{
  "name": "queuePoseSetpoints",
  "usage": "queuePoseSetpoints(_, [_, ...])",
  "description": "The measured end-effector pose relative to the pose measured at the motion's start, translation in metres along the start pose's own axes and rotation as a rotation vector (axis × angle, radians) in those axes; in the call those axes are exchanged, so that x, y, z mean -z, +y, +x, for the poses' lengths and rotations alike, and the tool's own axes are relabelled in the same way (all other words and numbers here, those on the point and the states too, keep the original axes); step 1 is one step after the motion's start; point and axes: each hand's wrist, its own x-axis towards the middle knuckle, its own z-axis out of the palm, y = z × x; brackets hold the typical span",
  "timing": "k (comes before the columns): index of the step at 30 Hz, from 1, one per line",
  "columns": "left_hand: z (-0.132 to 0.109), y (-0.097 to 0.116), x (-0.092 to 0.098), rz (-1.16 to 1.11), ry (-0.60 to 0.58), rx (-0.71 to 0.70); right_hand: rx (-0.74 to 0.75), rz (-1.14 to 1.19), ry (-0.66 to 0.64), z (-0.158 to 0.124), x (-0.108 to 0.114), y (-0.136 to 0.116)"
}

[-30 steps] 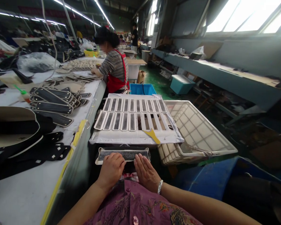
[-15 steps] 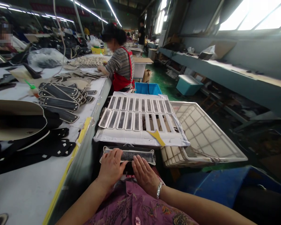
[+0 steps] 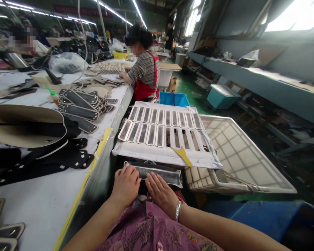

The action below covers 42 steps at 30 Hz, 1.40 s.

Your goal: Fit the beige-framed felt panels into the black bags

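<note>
Now | grey strip (image 3: 165,177), pale-rimmed | left fingers (image 3: 131,170) bent, grip unclear | right fingers (image 3: 155,181) extended flat

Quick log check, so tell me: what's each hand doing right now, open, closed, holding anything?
Left hand: curled over the strip toward its left end; whether it grips cannot be told.
Right hand: open, on the strip near its middle.

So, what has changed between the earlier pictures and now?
Relative to the strip, the right hand has moved left, from the right end towards the middle. The view has swung left. The left hand stays near the strip's left end; the yellow tool still lies on the board.
</note>
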Motion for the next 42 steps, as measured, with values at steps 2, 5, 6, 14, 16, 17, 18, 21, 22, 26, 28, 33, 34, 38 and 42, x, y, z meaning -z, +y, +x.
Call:
queuePoseSetpoints(2, [-0.001,-0.004,-0.001,-0.023,0.05,0.031,0.012,-0.008,0.023,0.007,-0.002,-0.002])
queuePoseSetpoints(5, [-0.003,-0.017,-0.004,-0.098,0.113,0.069,0.033,-0.005,0.05,0.017,-0.006,-0.006])
queuePoseSetpoints(6, [-0.004,-0.022,-0.005,-0.139,0.124,0.075,0.038,-0.002,0.057,0.02,-0.007,-0.007])
queuePoseSetpoints(14, [-0.02,-0.044,-0.024,-0.485,0.284,0.148,0.052,0.068,0.049,0.042,-0.014,-0.017])
queuePoseSetpoints(16, [-0.024,-0.048,-0.027,-0.571,0.266,0.221,0.06,0.087,0.044,0.048,-0.014,-0.02])
queuePoseSetpoints(17, [-0.026,-0.051,-0.028,-0.618,0.236,0.266,0.064,0.093,0.042,0.052,-0.014,-0.022])
queuePoseSetpoints(18, [-0.028,-0.054,-0.03,-0.668,0.2,0.31,0.065,0.098,0.04,0.055,-0.015,-0.024])
queuePoseSetpoints(21, [-0.03,-0.063,-0.034,-0.827,0.134,0.403,0.061,0.124,0.01,0.067,-0.016,-0.03])
queuePoseSetpoints(22, [-0.03,-0.065,-0.035,-0.868,0.132,0.421,0.058,0.137,-0.007,0.071,-0.016,-0.032])
queuePoseSetpoints(26, [-0.027,-0.065,-0.038,-0.912,0.133,0.487,0.03,0.213,-0.084,0.082,-0.014,-0.035])
queuePoseSetpoints(28, [-0.026,-0.06,-0.039,-0.914,0.126,0.499,0.024,0.268,-0.121,0.08,-0.01,-0.03])
queuePoseSetpoints(33, [-0.023,-0.042,-0.042,-1.017,0.091,0.469,-0.046,0.282,-0.141,0.041,0.001,0.001])
queuePoseSetpoints(34, [-0.022,-0.039,-0.042,-1.065,0.08,0.48,-0.078,0.265,-0.133,0.03,0.002,0.006])
queuePoseSetpoints(38, [-0.018,-0.029,-0.039,-1.271,0.04,0.556,-0.156,0.219,-0.077,0.001,0.002,0.012])
queuePoseSetpoints(42, [-0.018,-0.023,-0.039,-1.306,0.015,0.659,-0.131,0.254,-0.029,0.0,0.028,0.022])
